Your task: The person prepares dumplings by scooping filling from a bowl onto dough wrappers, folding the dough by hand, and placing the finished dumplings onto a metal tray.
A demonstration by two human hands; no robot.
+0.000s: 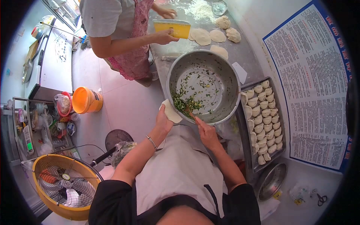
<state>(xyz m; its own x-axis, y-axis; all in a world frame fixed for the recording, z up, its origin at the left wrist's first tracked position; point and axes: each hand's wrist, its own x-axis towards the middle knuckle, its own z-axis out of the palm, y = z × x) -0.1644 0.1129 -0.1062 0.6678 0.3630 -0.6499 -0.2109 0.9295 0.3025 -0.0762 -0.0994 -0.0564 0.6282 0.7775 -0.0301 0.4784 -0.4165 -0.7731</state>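
My left hand [162, 122] holds a round, pale dough wrapper [171, 112] against the near left rim of a large metal basin [226, 71]. Inside, chopped green filling [182, 102] is heaped at the lower left, with scraps scattered over the bottom and wall. My right hand [207, 133] grips the wooden handle of a spoon [191, 114] at the near rim. The spoon's far end sits in the filling, and its tip is partly hidden there.
Right of the basin, a tray [284, 147] holds rows of filled dumplings. Across the metal table, a co-worker in a pink apron [129, 62] holds a yellow container [172, 29] near flat dough rounds [201, 36] and dough lumps [233, 35]. A fan [66, 185] stands left; a metal bowl [272, 182] lies right.
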